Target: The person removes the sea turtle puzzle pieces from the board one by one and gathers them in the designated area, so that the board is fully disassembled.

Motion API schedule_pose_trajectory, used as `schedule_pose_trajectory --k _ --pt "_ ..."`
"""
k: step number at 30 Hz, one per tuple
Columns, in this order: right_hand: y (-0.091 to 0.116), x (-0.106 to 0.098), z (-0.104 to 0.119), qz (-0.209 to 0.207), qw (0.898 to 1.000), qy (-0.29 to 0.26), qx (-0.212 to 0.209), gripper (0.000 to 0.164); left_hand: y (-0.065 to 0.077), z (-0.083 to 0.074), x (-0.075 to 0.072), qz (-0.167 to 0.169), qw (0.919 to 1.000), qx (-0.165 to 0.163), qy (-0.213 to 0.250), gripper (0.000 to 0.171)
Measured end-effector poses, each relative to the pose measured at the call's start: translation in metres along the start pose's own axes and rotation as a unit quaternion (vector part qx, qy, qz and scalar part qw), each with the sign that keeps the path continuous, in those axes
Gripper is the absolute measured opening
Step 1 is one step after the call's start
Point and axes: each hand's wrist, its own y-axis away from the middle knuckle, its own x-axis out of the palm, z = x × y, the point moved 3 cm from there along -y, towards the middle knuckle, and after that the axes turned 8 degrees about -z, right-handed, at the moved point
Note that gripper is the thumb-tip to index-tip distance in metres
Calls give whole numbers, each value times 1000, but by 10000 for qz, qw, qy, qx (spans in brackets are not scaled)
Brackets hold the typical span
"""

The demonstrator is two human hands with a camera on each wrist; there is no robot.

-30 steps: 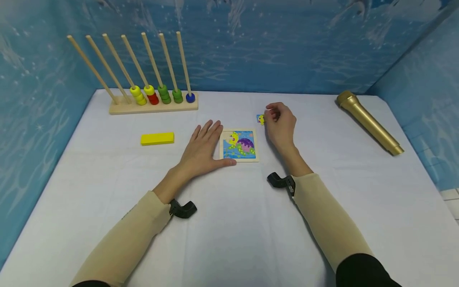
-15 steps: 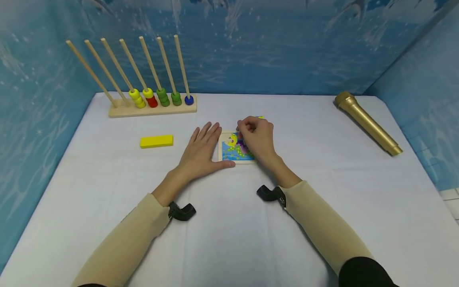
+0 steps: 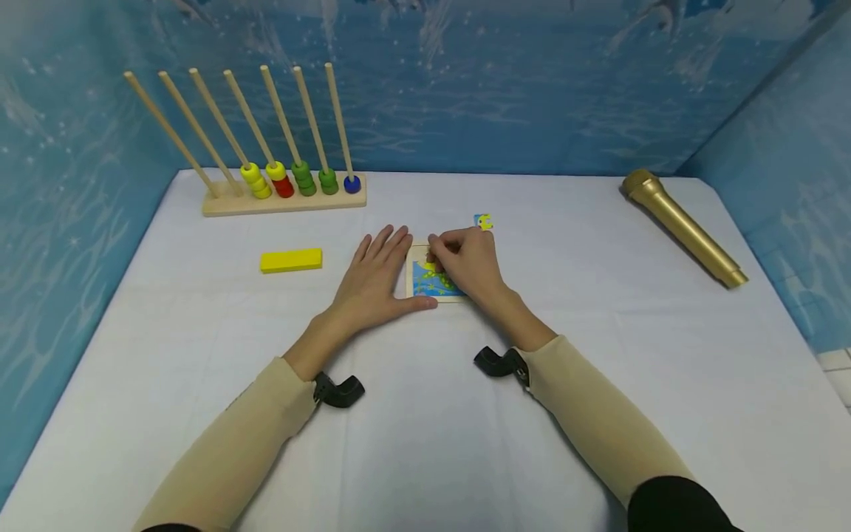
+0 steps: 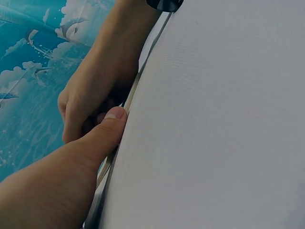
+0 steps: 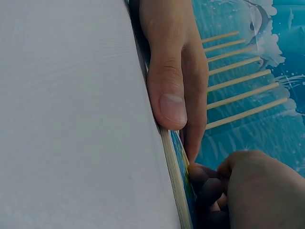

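Note:
A small square picture puzzle in a pale wooden frame (image 3: 431, 300) lies mid-table, showing blue, green and a little yellow. My left hand (image 3: 375, 277) rests along its left side with fingers straight; the thumb (image 4: 114, 113) touches the near edge. My right hand (image 3: 470, 266) reaches over from the right, fingers curled, the fingertips down at the puzzle's upper part. It covers much of the picture. I cannot tell whether those fingers hold a piece. Just beyond the frame lies a loose yellow-and-blue puzzle piece (image 3: 483, 222).
A yellow block (image 3: 291, 260) lies to the left. Behind it stands a wooden rack (image 3: 286, 207) with upright pegs and coloured beads. A gold microphone (image 3: 685, 229) lies far right. Blue sea-patterned sheets (image 3: 518, 96) wall in the white-covered table.
My right hand has moved from beside the loose piece leftward and nearer onto the puzzle, then slightly farther left. The loose piece stays on the table. The left hand keeps its place.

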Motion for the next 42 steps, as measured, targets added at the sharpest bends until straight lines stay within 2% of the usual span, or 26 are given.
schedule_pose_trajectory --k 7,13,19,32,37,42 --pt "2 2 10 203 9991 363 -25 32 1 -1 -1 34 10000 31 72 116" --pt "1 4 14 104 9982 583 8 31 0 0 -1 -23 10000 28 72 116" --pt "0 5 10 3 9991 416 127 33 -1 0 -2 5 10000 27 49 116" --pt "-1 3 7 193 9998 31 -75 23 -1 -1 -2 35 9999 -2 110 115" --pt "-5 0 2 532 9984 -184 -28 19 -1 -1 -3 62 10000 -35 69 116" --pt "-8 -7 0 1248 9911 -467 64 7 -1 -1 -4 85 9999 -58 94 116"
